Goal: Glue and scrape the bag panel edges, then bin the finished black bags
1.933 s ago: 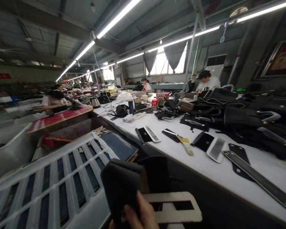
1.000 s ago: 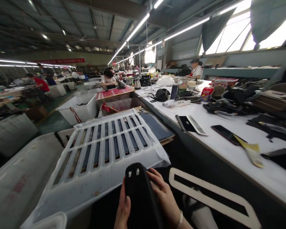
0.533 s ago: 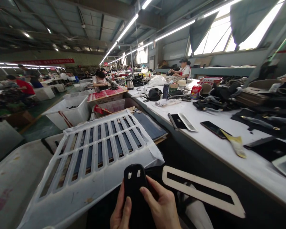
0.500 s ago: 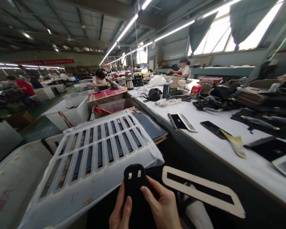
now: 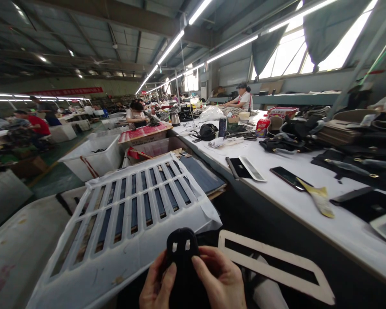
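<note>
Low in the middle of the head view, a black rounded piece with two small white slots (image 5: 182, 259) is held upright between both hands. My left hand (image 5: 159, 281) grips its left edge, thumb on the near face. On the other edge my right hand (image 5: 217, 277) pinches it, thumb in front and fingers behind. The piece's lower part blends into dark clothing, so I cannot tell where it ends. Beside my right hand lies a cream frame-shaped panel (image 5: 273, 266) with a long opening. The exact kind of the black piece is not clear.
A white slotted plastic rack (image 5: 128, 249) is at the left. The white worktable (image 5: 270, 193) on the right bears a phone (image 5: 289, 178), a yellowed strip (image 5: 318, 199), black bag parts (image 5: 354, 165) and a red can (image 5: 262, 127). White bins (image 5: 93, 154) and other people are farther back.
The black piece and both hands sit slightly lower in view, and its top tilts a little more. My right fingers are more curled around its edge. The view has shifted slightly.
</note>
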`<state>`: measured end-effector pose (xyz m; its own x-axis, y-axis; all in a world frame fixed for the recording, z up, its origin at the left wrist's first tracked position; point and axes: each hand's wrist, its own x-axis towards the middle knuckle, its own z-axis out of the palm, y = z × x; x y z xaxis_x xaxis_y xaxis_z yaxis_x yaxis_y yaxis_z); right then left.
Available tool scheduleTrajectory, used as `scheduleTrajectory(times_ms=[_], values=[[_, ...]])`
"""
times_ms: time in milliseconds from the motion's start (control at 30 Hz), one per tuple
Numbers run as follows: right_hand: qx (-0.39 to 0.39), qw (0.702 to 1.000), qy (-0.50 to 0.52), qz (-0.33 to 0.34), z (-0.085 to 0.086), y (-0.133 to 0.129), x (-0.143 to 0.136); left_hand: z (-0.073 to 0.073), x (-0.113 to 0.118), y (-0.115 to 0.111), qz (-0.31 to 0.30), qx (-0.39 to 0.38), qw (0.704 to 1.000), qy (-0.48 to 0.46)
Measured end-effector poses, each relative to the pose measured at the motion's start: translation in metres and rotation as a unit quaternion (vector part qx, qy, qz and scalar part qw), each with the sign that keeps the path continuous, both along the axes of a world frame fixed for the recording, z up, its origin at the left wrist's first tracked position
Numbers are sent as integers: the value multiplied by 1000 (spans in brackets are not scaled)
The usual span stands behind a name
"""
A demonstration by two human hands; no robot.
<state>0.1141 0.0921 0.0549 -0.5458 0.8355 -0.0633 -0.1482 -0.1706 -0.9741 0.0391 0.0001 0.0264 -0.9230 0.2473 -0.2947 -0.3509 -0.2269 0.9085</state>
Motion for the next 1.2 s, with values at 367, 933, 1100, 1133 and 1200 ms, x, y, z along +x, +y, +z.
scheduleTrajectory(times_ms=[367,933,1100,1133,1200], values=[[73,997,9,15,18,-4,-11,37,-5,11,-29,72,995,58],[29,994,41,99,23,12,0,48,-20,9,-90,8,992,85],[14,983,19,180,35,31,2,48,-18,15,-130,53,985,98],[18,982,8,190,37,33,2,48,-17,16,-133,48,985,103],[32,981,-9,190,40,36,3,48,-17,16,-137,30,983,122]])
